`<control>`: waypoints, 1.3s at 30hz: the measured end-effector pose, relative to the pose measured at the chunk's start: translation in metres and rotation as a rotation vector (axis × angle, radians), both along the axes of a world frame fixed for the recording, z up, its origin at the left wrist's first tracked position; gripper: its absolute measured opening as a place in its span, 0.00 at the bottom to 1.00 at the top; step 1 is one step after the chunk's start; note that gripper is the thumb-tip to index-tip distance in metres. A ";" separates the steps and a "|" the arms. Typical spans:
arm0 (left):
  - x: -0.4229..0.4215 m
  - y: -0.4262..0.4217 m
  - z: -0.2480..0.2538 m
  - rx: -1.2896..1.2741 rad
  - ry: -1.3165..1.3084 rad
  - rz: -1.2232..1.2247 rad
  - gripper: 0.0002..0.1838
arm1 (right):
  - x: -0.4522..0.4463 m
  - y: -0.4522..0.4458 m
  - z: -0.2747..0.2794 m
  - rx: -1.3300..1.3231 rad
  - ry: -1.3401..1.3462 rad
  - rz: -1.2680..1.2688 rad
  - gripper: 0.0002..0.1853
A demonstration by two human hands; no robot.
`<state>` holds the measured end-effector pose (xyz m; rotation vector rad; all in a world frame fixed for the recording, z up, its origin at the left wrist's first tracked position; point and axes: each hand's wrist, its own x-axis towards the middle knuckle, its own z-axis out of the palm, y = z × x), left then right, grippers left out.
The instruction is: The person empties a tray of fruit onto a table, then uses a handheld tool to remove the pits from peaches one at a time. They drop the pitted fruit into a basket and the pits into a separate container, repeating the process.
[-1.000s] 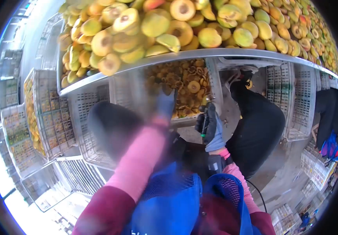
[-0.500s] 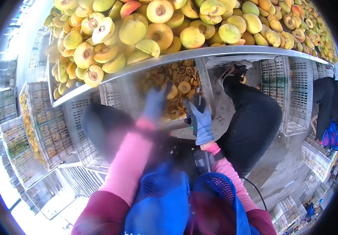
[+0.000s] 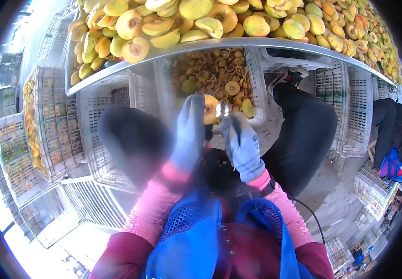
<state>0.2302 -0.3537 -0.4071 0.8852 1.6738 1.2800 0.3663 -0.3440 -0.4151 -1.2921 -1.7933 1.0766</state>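
My left hand point(image 3: 188, 132), in a grey-blue glove, grips a yellow peach half point(image 3: 210, 114) with its cut face and brown centre turned toward the right. My right hand point(image 3: 243, 146), gloved the same way, is closed on a small tool with a shiny, spoon-like metal head point(image 3: 222, 109). That head is at the right edge of the peach half; glare hides whether it cuts in. Most of the tool's handle is hidden by the fingers. Beyond both hands, a plastic crate point(image 3: 256, 76) holds many cut-out peach centres and some fruit pieces.
Above the crate runs a metal table edge point(image 3: 182, 50), with heaped peach halves point(image 3: 256, 24) behind it. Slatted crates point(image 3: 101, 139) stand left of my knees, and another crate point(image 3: 355, 109) is at the right. Farther right shows another person's dark-clad leg point(image 3: 386, 128).
My left hand, blurred over the crate before, now holds a peach half in front of me. My right hand has moved closer to it, with the metal tool head showing. The view has shifted slightly.
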 end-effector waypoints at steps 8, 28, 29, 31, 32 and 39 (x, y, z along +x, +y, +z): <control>0.012 -0.016 -0.019 0.074 -0.046 0.166 0.18 | -0.009 -0.023 0.002 0.077 -0.221 0.108 0.11; 0.010 -0.028 -0.024 0.054 0.165 0.123 0.11 | -0.004 -0.037 -0.028 -0.523 0.032 0.213 0.20; 0.010 -0.029 -0.027 0.072 0.172 0.123 0.12 | -0.004 -0.037 -0.029 -0.569 0.076 0.217 0.20; 0.010 -0.029 -0.029 0.145 0.155 0.122 0.12 | -0.006 -0.042 -0.024 -0.292 -0.044 0.127 0.18; 0.010 -0.028 -0.030 0.198 0.132 0.123 0.12 | -0.008 -0.045 -0.020 -0.154 -0.103 0.082 0.18; 0.005 -0.027 -0.025 0.262 0.424 0.078 0.12 | -0.016 -0.048 -0.007 -0.277 -0.077 0.067 0.20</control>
